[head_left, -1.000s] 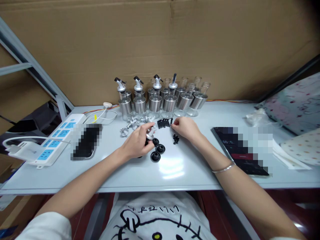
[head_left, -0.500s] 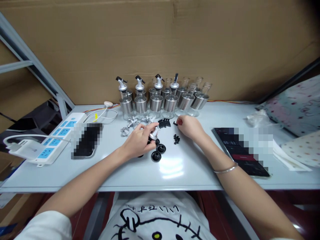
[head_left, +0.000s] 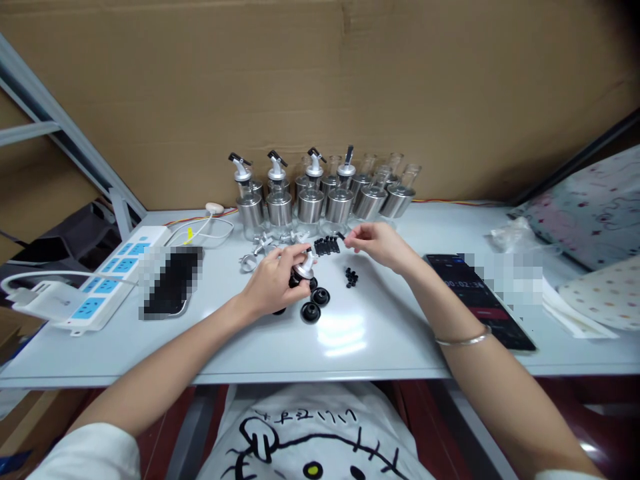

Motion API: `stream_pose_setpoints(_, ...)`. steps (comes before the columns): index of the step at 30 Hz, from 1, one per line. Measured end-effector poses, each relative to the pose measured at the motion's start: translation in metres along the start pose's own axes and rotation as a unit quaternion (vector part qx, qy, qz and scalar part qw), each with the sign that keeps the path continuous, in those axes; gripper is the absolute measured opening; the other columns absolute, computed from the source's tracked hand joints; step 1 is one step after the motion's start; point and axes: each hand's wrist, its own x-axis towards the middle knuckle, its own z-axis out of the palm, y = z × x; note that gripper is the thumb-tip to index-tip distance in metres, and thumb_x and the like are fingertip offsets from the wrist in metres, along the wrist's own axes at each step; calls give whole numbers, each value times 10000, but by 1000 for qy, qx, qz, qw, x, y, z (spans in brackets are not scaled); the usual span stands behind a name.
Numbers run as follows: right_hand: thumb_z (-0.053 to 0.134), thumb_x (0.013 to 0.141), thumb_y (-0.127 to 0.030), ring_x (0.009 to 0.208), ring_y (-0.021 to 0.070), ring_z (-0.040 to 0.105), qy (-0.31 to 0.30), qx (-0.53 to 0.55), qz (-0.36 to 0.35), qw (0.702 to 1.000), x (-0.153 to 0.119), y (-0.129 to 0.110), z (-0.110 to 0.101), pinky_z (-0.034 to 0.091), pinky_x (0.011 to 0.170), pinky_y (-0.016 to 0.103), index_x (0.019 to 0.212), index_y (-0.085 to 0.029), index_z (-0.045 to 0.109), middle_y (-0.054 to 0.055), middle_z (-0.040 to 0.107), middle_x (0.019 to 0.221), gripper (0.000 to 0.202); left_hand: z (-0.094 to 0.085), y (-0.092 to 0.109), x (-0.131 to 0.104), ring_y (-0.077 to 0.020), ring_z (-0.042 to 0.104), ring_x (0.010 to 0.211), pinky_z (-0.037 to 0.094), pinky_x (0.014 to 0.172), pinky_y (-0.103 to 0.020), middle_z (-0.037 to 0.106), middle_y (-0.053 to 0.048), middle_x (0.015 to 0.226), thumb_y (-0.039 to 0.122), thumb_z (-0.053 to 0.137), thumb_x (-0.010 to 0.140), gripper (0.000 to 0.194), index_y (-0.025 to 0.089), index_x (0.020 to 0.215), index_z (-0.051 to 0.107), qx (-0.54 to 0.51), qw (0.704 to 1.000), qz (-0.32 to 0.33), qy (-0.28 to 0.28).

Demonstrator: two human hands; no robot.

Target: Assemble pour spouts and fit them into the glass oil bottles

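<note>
My left hand (head_left: 280, 277) is closed around a silver pour spout (head_left: 306, 267), its narrow neck pointing up between thumb and fingers. In my right hand (head_left: 375, 243) a small black lever (head_left: 341, 236) is pinched between the fingertips, to the right of the spout. Several similar black levers (head_left: 327, 246) lie in a row just beyond. Nearer me are small black caps (head_left: 351, 277) in a cluster and round black stoppers (head_left: 311, 312), some partly hidden by my left hand. Silver spout parts (head_left: 249, 263) lie loose behind that hand.
Steel-clad glass bottles (head_left: 310, 207) stand in rows at the back, several topped with spouts. A power strip (head_left: 107, 283) and a phone (head_left: 173, 281) lie at left. Another phone (head_left: 480, 300) with a running timer and a plastic bag (head_left: 515, 235) are at right.
My right hand has shifted slightly left and up, turning the black lever toward the spout. The spout in my left hand now shows more of its upright neck.
</note>
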Motion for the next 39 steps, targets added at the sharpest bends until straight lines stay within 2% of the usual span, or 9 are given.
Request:
stream_pose_setpoints(2,670,712,-288,560,106,514,-44,180,-57,981,-7,-10,5,395,575,250,712,-152,604,-14,593,600,151,-1,2,1,-176,626,741,476,770,-319,700,-47,951,145,478,734,582,175,1296,331,-40,998,-33,-31)
stream_pose_setpoints(4,713,673,-319,538,87,487,-74,279,-92,953,-15,-21,12,394,570,246,711,-153,599,-34,573,580,205,-2,3,2,-156,598,705,470,739,-291,686,-36,936,144,473,741,646,174,1356,279,-75,995,-57,-44)
stream_pose_setpoints(9,731,683,-309,535,77,502,-85,332,-120,932,-28,-34,25,415,583,245,713,-155,593,-38,592,577,209,0,2,2,-149,560,703,456,770,-285,625,3,824,154,471,759,717,166,1428,212,-72,996,-45,-30)
stream_pose_setpoints(15,782,623,-344,579,96,558,-89,359,-118,922,-26,-31,30,459,605,264,649,-165,574,4,660,673,276,1,-1,2,-139,553,670,452,794,-297,612,13,819,156,476,770,703,176,1425,220,-61,997,-34,-20)
stream_pose_setpoints(20,731,686,-331,559,102,549,-32,320,-156,934,-27,-29,37,452,564,253,703,-177,557,-17,608,632,233,-1,1,1,-189,624,808,464,823,-329,630,-9,840,156,482,771,654,180,1384,254,-74,997,-25,-21)
stream_pose_setpoints(24,629,776,-235,657,133,593,72,202,-277,937,-31,-27,42,480,601,272,699,-197,532,20,638,737,129,-1,2,1,-185,624,797,469,843,-350,642,-14,853,164,481,783,617,175,1360,263,-65,997,-22,-18)
stream_pose_setpoints(27,581,819,-160,708,143,601,167,55,-392,903,-35,-26,43,490,648,287,693,-209,533,30,645,778,143,0,2,1,-191,626,817,469,848,-354,649,-20,872,176,487,784,603,176,1349,275,-63,998,-22,-16)
stream_pose_setpoints(30,575,842,-123,713,140,611,229,7,-449,864,-39,-27,42,500,660,287,735,-217,531,29,647,798,149,0,2,1,-198,629,863,470,853,-352,655,-27,885,175,484,782,610,165,1352,267,-67,997,-27,-11)
stream_pose_setpoints(39,561,855,-101,743,150,621,231,-21,-504,832,-41,-25,40,507,644,278,773,-227,553,38,659,832,151,-1,3,2,-201,626,901,473,839,-350,661,-34,884,172,475,778,592,152,1337,279,-67,997,-28,1)
